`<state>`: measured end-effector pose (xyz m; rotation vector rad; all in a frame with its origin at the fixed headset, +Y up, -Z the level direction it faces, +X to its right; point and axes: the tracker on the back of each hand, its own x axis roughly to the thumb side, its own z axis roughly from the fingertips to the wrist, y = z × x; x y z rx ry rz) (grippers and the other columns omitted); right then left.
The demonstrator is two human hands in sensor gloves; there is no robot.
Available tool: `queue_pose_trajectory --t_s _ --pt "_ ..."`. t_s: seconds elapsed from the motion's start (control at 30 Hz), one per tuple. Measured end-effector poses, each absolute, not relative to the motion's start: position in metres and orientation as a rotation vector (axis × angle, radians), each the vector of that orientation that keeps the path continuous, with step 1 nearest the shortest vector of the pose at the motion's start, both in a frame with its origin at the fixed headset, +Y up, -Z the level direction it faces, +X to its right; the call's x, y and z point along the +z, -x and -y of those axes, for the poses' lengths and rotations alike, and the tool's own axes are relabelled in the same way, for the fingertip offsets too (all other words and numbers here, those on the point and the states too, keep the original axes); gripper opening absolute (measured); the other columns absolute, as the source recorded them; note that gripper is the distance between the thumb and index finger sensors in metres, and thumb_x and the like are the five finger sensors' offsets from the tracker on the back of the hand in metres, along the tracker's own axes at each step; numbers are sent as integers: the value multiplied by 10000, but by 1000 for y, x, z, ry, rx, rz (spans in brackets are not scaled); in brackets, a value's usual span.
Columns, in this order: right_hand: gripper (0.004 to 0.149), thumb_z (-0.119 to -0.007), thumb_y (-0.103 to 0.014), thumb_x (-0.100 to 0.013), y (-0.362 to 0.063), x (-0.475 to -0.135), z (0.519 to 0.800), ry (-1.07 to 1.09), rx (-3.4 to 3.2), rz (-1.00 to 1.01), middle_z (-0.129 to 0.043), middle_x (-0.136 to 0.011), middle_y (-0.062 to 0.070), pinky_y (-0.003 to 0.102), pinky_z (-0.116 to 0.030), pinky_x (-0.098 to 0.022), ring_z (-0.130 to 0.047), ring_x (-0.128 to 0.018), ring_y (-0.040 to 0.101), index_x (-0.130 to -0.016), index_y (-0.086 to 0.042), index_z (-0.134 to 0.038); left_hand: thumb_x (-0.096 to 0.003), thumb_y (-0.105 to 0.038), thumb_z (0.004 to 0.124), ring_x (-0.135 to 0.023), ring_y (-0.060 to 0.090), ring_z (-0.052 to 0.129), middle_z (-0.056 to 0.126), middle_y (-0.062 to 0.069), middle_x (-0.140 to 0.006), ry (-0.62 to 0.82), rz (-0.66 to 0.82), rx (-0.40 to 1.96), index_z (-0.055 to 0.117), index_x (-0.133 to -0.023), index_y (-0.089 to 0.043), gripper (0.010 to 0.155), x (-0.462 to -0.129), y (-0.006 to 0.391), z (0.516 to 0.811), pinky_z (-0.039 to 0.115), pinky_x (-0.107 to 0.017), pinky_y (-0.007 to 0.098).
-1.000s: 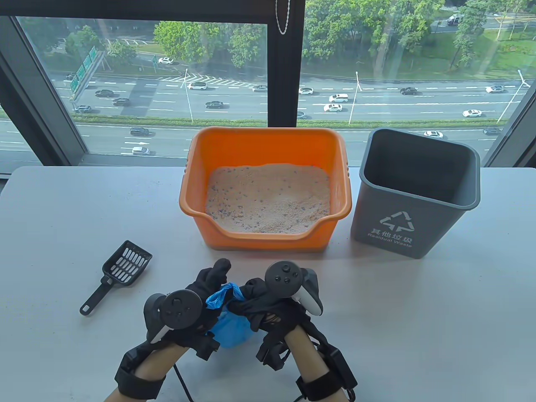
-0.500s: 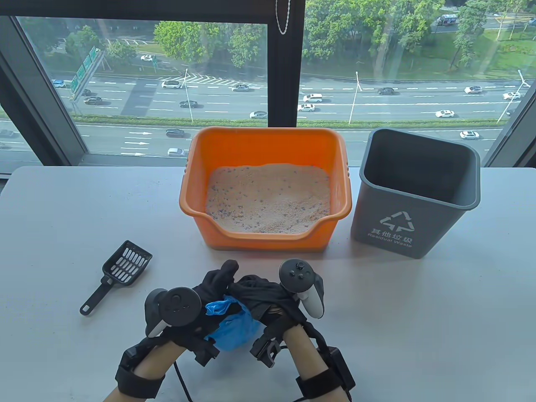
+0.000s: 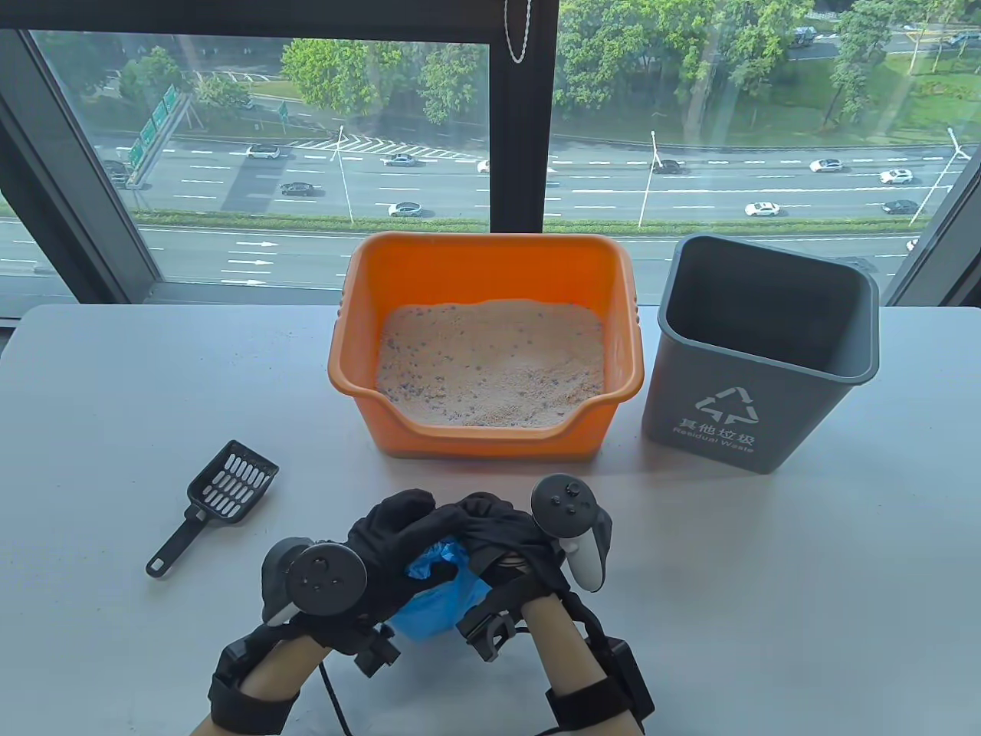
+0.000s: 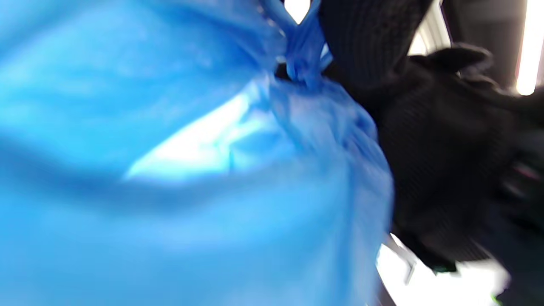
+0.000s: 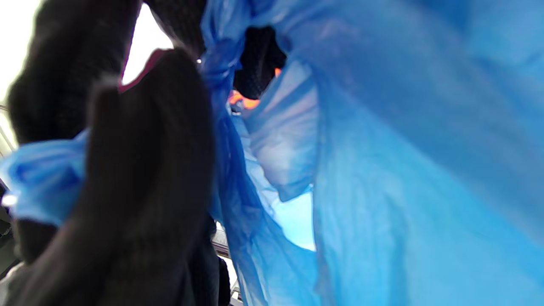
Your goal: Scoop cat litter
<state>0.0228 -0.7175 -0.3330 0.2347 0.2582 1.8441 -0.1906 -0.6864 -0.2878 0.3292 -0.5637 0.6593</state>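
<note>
The grey bin [image 3: 755, 349] carries a white recycling-arrows sign — beneath it, Chinese characters "其他垃圾" and "Residual Waste".

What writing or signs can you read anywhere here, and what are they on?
"其他垃圾" on the front of the grey bin, under a white triangular recycling sign.
"Residual Waste" just below it on the same bin.
Green road signs outside the window: too small to read.
Nothing else carries readable text.

Pale grey table [image 3: 766, 598] in front of me. Orange plastic litter tray [image 3: 484, 349] at the middle of the far edge, grey plastic waste bin [image 3: 759, 349] just beside it towards the far right corner. Black slotted plastic scoop [image 3: 214, 502] left of centre, handle towards the near edge.
</note>
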Motion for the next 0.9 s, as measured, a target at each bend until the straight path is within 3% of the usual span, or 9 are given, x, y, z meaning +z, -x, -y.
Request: queue_pose_trajectory --t_s 0.1,0.13,0.17,0.3,0.5,0.9 --pt "323 -756 -377 -465 -23 -333 719 -220 1867 -234 -800 -761 118 388 -715 -395 -797 -478 161 -688 -168 -861 -480 -392 819 -554 175 965 900 5 -817 -322 506 684 747 -949 -432 476 -289 198 684 746 -453 406" --pt "323 -750 -380 -466 -23 -333 721 -209 1866 -234 -801 -761 116 387 -716 -394 -799 -478 160 -686 -172 -862 -482 -388 814 -503 163 989 951 13 -747 -349 488 678 785 -930 -367 449 -289 200 684 759 -436 402" --pt "324 -749 -382 -466 -22 -333 722 -205 1858 -234 -804 -760 115 387 -716 -394 -800 -477 160 -686 -172 -863 -479 -391 812 -457 160 1001 977 25 -699 -364 464 662 844 -883 -284 419 -290 202 683 767 -420 403" --pt "327 -734 -392 -475 -23 -333 724 -188 1849 -233 -809 -755 117 390 -715 -393 -804 -477 166 -679 -173 -865 -481 -435 781 -385 151 1001 995 15 -584 -320 431 633 892 -802 -218 403 -293 207 687 765 -395 407" --pt "324 -722 -387 -473 -23 -331 726 -181 1879 -250 -820 -740 130 401 -713 -383 -810 -466 183 -653 -163 -873 -504 -473 718 -384 172 996 995 8 -566 -277 399 627 901 -757 -223 400 -299 210 691 756 -398 418" --pt "310 -729 -344 -462 -36 -332 736 -143 2073 -303 -807 -746 155 434 -688 -390 -800 -477 223 -630 -127 -874 -509 -456 731 -423 198 1007 1008 29 -591 -154 258 537 919 -757 -205 399 -309 221 701 756 -431 422"
